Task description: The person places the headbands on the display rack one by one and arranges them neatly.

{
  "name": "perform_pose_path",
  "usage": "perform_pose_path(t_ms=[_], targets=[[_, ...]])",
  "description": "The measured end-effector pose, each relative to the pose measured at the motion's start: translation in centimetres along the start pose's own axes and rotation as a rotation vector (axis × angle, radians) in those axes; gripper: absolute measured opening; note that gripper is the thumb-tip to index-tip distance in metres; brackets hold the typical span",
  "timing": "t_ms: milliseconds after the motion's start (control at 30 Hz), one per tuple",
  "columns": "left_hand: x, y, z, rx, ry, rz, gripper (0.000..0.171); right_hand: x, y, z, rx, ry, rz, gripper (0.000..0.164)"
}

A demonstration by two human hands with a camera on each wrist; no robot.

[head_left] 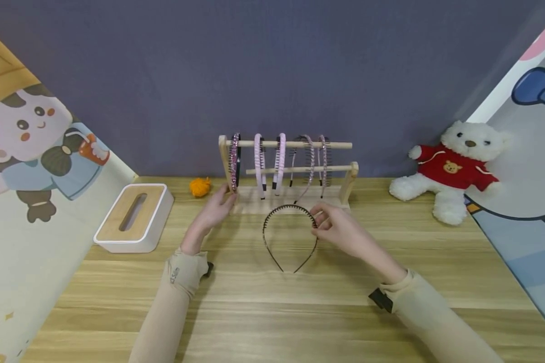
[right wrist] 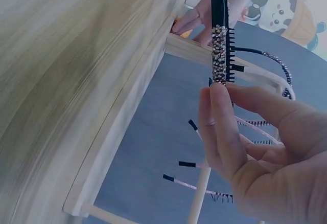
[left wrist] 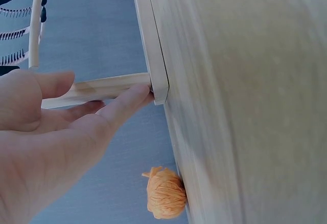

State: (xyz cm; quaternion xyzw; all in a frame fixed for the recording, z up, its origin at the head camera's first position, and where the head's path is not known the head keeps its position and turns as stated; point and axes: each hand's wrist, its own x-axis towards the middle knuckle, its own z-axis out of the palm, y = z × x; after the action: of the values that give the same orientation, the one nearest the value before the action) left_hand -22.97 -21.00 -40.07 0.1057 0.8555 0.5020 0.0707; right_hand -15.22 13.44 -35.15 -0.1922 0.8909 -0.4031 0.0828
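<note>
My right hand (head_left: 342,229) pinches a thin black toothed headband (head_left: 267,242) by its right side, above the table. In the right wrist view the headband (right wrist: 218,50) shows sparkly beads, and my thumb and fingertips meet on it. My left hand (head_left: 215,209) touches the lower left end of a wooden headband rack (head_left: 348,181). In the left wrist view, its fairly straight fingers (left wrist: 120,106) lie along the rack's upright post (left wrist: 110,85), near the base. On the rack's bars hang several headbands, including a sparkly one (head_left: 234,164) and a pink one (head_left: 279,164).
An orange yarn ball (head_left: 200,187) sits left of the rack. Farther left stands a white tissue box (head_left: 163,209) with a wooden top. A white teddy bear in a red sweater (head_left: 449,169) sits at the right. A dark wall (head_left: 272,65) rises behind the wooden table (head_left: 254,312).
</note>
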Motion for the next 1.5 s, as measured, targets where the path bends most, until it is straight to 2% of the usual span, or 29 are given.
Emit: perform_pose_path(t_ms=[333,767,867,1267,1500], targets=[[0.0,0.1,0.0,0.001,0.003,0.004,0.058,-3.0,0.2,-2.3,0.006,0.066,-0.037,0.038],[-0.3,0.4,0.1,-0.022,-0.001,-0.006,0.06,-6.5,0.9,-5.7,-0.023,0.168,-0.015,0.043],[-0.3,0.3,0.1,-0.022,0.001,-0.005,0.059,-7.1,0.8,-6.4,-0.026,0.203,-0.013,0.043],[-0.1,-0.1,-0.1,-0.014,0.006,0.0,0.057,-8.7,1.0,-8.9,-0.158,0.375,-0.071,0.045],[0.1,-0.1,0.0,-0.009,0.006,0.002,0.055,-9.2,1.0,-10.4,-0.201,0.448,-0.013,0.048]])
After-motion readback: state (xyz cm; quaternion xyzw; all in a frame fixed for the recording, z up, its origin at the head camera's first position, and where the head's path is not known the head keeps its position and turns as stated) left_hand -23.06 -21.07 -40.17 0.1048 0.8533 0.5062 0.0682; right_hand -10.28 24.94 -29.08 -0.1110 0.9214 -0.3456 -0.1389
